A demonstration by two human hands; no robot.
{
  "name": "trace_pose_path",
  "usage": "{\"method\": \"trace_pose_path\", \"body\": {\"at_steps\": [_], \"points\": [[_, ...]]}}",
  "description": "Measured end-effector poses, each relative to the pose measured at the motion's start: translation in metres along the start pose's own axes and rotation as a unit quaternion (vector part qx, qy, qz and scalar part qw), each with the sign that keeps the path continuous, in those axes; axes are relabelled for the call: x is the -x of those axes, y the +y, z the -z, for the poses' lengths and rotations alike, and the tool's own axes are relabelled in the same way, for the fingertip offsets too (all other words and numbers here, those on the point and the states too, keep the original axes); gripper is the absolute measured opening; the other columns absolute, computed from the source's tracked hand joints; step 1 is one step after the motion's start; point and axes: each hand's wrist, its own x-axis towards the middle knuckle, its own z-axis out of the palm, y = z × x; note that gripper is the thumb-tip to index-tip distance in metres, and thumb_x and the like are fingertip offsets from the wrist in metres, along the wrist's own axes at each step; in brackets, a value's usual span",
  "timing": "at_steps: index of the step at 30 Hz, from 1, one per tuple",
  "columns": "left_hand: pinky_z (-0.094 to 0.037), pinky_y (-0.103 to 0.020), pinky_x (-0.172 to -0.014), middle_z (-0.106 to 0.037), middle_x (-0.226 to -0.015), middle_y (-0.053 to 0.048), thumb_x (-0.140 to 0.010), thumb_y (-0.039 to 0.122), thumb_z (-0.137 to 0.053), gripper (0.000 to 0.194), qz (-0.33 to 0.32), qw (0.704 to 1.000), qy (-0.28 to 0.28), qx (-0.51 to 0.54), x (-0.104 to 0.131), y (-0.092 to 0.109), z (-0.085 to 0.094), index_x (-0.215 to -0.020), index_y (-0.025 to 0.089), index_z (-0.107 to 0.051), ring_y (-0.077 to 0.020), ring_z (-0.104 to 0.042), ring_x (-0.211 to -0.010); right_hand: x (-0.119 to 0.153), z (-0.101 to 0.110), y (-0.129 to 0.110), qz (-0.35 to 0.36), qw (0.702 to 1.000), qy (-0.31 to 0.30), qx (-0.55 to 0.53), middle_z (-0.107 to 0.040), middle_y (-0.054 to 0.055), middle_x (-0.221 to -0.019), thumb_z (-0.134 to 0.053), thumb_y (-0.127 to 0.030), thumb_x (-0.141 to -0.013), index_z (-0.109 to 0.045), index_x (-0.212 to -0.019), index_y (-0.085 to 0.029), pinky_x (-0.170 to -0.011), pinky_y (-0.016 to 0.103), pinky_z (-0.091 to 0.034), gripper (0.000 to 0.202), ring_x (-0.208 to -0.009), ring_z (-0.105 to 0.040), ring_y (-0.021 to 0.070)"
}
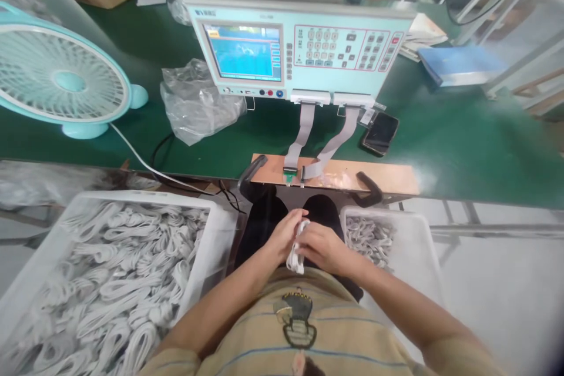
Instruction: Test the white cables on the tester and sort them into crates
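A small coiled bundle of white cable (296, 259) is held between my two hands, low in front of my shirt. My left hand (285, 235) has its fingers closed around the bundle's left side. From the right, my right hand (324, 245) grips the bundle with bent fingers. Beyond them, two grey ribbon cables (335, 144) run from a light-blue tester (343, 79) with a lit screen down to small connectors on an orange-brown board (396, 179) at the table edge.
A white crate (214, 247) of coiled white cables stands at left, a smaller white bin (414, 252) with bundles at right. On the green table (453, 147) are a fan (66, 79), plastic bag (196, 100), phone (381, 132) and blue folder (460, 64). Black clamps (369, 189) hold the board.
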Motion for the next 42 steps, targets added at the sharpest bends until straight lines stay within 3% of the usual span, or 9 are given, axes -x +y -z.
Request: {"method": "trace_pose_path", "body": {"at_steps": [5, 10, 13, 18, 21, 25, 29, 36, 42], "points": [[-0.042, -0.028, -0.079, -0.058, -0.089, -0.005, -0.068, 0.036, -0.065, 0.022, -0.252, 0.950, -0.013, -0.183, 0.022, 0.013, 0.013, -0.084, 0.020, -0.063, -0.0190, -0.053, -0.086, -0.012, -0.010, 0.022, -0.247, 0.943, 0.158, -0.158, -0.053, -0.001, -0.064, -0.052, -0.030, -0.080, -0.056, -0.073, -0.019, -0.053, 0.023, -0.038, 0.013, -0.057, -0.048, 0.0119], [-0.041, -0.028, -0.075, -0.057, -0.081, -0.004, -0.062, 0.026, -0.070, 0.012, -0.323, 0.903, 0.017, -0.282, 0.019, 0.030, 0.007, -0.073, 0.022, -0.065, -0.0187, -0.051, -0.077, -0.032, -0.026, 0.043, -0.296, 0.890, 0.248, -0.241, -0.051, -0.003, -0.060, -0.056, -0.036, -0.075, -0.055, -0.068, -0.019, -0.054, 0.023, -0.038, 0.019, -0.056, -0.045, 0.0117], [-0.042, -0.025, -0.068, -0.056, -0.073, -0.002, -0.067, 0.027, -0.065, 0.007, -0.313, 0.904, 0.022, -0.289, 0.003, 0.039, 0.006, -0.069, 0.020, -0.063, -0.0153, -0.051, -0.070, -0.042, -0.029, 0.047, -0.309, 0.879, 0.281, -0.231, -0.053, -0.002, -0.061, -0.055, -0.038, -0.075, -0.057, -0.068, -0.019, -0.055, 0.023, -0.038, 0.020, -0.057, -0.046, 0.0120], [-0.042, -0.019, -0.044, -0.054, -0.059, 0.000, -0.067, 0.035, -0.065, 0.022, -0.119, 0.984, -0.004, -0.134, -0.018, 0.041, 0.017, -0.074, 0.015, -0.058, -0.0105, -0.051, -0.050, -0.052, -0.026, 0.044, -0.324, 0.866, 0.303, -0.230, -0.053, -0.002, -0.059, -0.056, -0.037, -0.074, -0.057, -0.069, -0.019, -0.053, 0.023, -0.038, 0.019, -0.054, -0.045, 0.0116], [-0.042, -0.017, -0.039, -0.052, -0.055, 0.002, -0.066, 0.038, -0.067, 0.028, -0.069, 0.997, -0.018, -0.036, -0.021, 0.036, 0.020, -0.078, 0.015, -0.057, -0.0081, -0.050, -0.044, -0.055, -0.024, 0.042, -0.324, 0.863, 0.312, -0.230, -0.053, -0.002, -0.059, -0.057, -0.038, -0.073, -0.057, -0.068, -0.019, -0.055, 0.023, -0.039, 0.019, -0.055, -0.045, 0.0119], [-0.044, -0.017, -0.040, -0.051, -0.055, 0.003, -0.067, 0.040, -0.067, 0.029, -0.105, 0.994, -0.015, -0.020, -0.021, 0.031, 0.019, -0.078, 0.015, -0.058, -0.0072, -0.049, -0.044, -0.056, -0.025, 0.044, -0.330, 0.849, 0.323, -0.257, -0.053, -0.002, -0.059, -0.059, -0.039, -0.071, -0.057, -0.067, -0.019, -0.054, 0.023, -0.039, 0.020, -0.054, -0.045, 0.0115], [-0.043, -0.019, -0.041, -0.052, -0.053, 0.002, -0.074, 0.045, -0.057, 0.030, -0.170, 0.975, -0.016, -0.146, -0.020, 0.040, 0.026, -0.073, 0.015, -0.059, -0.0092, -0.049, -0.045, -0.058, -0.026, 0.044, -0.345, 0.824, 0.325, -0.311, -0.048, -0.004, -0.052, -0.062, -0.038, -0.069, -0.056, -0.061, -0.018, -0.049, 0.022, -0.034, 0.022, -0.048, -0.040, 0.0091], [-0.042, -0.021, -0.046, -0.057, -0.060, -0.002, -0.077, 0.044, -0.051, 0.032, -0.191, 0.937, -0.113, -0.270, -0.021, 0.064, 0.040, -0.066, 0.015, -0.060, -0.0126, -0.053, -0.053, -0.064, -0.026, 0.047, -0.388, 0.744, 0.330, -0.431, -0.042, -0.007, -0.042, -0.068, -0.037, -0.062, -0.054, -0.055, -0.017, -0.042, 0.022, -0.021, 0.025, -0.039, -0.030, 0.0058], [-0.039, -0.020, -0.057, -0.054, -0.062, 0.001, -0.077, 0.038, -0.052, 0.025, -0.250, 0.937, -0.046, -0.239, -0.030, 0.054, 0.030, -0.070, 0.016, -0.062, -0.0110, -0.048, -0.058, -0.063, -0.013, 0.049, -0.370, 0.785, 0.266, -0.420, -0.047, -0.005, -0.044, -0.068, -0.040, -0.064, -0.057, -0.054, -0.016, -0.045, 0.023, -0.025, 0.028, -0.042, -0.034, 0.0067]]}}
